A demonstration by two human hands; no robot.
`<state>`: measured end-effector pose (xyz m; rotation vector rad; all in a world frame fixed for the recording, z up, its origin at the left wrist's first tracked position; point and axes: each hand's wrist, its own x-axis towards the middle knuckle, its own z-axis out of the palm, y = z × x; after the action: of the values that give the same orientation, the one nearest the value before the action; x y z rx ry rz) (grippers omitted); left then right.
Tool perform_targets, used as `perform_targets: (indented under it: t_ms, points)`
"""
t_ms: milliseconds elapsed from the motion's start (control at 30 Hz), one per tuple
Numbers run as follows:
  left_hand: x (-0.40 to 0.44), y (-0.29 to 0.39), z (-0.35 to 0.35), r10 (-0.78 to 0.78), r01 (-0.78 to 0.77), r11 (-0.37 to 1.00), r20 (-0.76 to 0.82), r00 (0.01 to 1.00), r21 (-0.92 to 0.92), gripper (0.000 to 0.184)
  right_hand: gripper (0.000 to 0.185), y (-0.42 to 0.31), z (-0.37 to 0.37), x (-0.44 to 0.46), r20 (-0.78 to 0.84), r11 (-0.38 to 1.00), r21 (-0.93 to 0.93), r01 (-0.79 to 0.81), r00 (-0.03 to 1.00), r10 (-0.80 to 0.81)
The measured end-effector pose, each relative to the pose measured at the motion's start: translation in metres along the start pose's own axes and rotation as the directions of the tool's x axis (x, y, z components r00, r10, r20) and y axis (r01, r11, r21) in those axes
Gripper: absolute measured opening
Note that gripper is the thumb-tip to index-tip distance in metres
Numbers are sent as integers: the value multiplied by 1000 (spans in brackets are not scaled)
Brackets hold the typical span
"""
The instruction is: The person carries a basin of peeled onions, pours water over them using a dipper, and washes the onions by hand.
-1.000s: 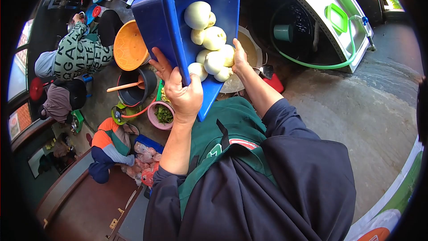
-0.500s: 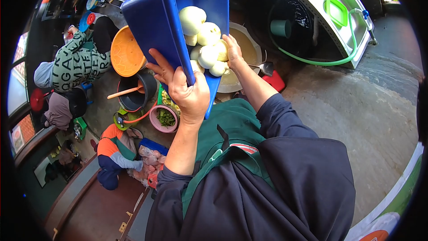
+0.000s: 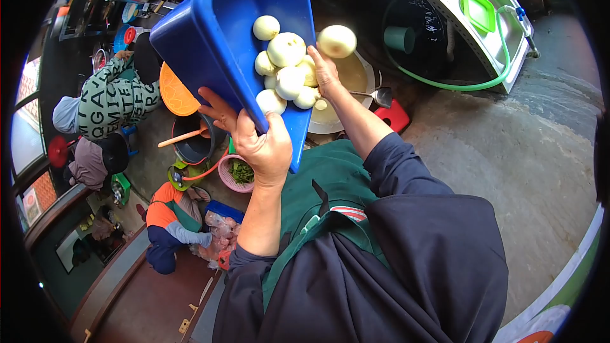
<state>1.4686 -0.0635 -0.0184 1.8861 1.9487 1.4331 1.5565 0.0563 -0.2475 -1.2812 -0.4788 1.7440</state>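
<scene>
A blue plastic tub (image 3: pixel 222 44) is tilted in front of me, with several peeled onions (image 3: pixel 287 49) piled along its lower right side. My left hand (image 3: pixel 257 143) grips the near rim, fingers spread along the outside wall. At the right edge, my right hand (image 3: pixel 327 76) holds the tub beside the pile; its far fingers are hidden. One large peeled onion (image 3: pixel 337 41) is outside the tub edge, just beyond the right fingertips; whether it touches them I cannot tell. Beneath is a basin (image 3: pixel 367 73) of cloudy water.
A ladle (image 3: pixel 381 96) and red object (image 3: pixel 395 116) lie beside the basin. Left are an orange basin (image 3: pixel 178 92), a dark pot (image 3: pixel 197 146) and a pink basket (image 3: pixel 232 181) of greens. Several people sit at left. A metal sink (image 3: pixel 502 25) with green hose stands right.
The tub has shifted left with both hands. The onions inside have rolled and spread, and one large onion now shows outside the right edge.
</scene>
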Motion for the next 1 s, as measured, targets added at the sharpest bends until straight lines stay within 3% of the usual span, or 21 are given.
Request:
perform_targets:
  t_ms: [33,133,233,267,300,433,567,633,700,833,900,967,1000]
  points:
    - [-4,-4,-2,4,-4,1000,1,1000,-20,25,79,6,1,2,-21,980,-19,197,980,-198]
    - [-2,-21,5,-201,193,968,-38,979,-161,36,75,-9,-9,1,12,991,-72,116,993,-115]
    - [-6,-92,7,-467,417,808,-20,884,-415,43,73,-21,-22,-7,-181,830,-557,-17,978,-102]
    - [-6,-99,7,-484,410,770,-29,875,-488,36,73,-18,-28,-7,-174,787,-617,-27,979,-102]
    - [-12,-109,6,-576,484,693,-7,817,-534,41,72,-11,-32,-10,-177,739,-673,-29,977,-123]
    - [-64,-155,-17,-734,672,542,105,671,-504,48,65,21,-41,-35,-180,617,-771,-160,983,30]
    - [-114,-177,-55,-839,776,447,91,536,-446,55,60,88,-49,-47,-115,561,-809,-176,983,144]
    - [-135,-188,-85,-889,840,388,88,450,-380,55,59,64,-40,-84,-98,518,-827,-219,963,251]
    - [-144,-184,-111,-907,855,381,39,420,-353,50,55,62,-32,-108,-7,504,-855,-121,975,223]
    - [-157,-188,-163,-927,880,351,13,374,-320,44,41,97,-17,-135,274,624,-722,299,952,-139]
    - [-167,-201,-186,-934,906,330,44,354,-266,38,38,84,0,-145,331,668,-681,301,940,-86]
    - [-172,-214,-199,-985,955,146,49,164,-260,35,36,76,17,-151,412,620,-674,402,901,-136]
    - [-183,-221,-203,-988,970,107,83,128,-220,35,36,74,23,-153,456,654,-630,419,881,-125]
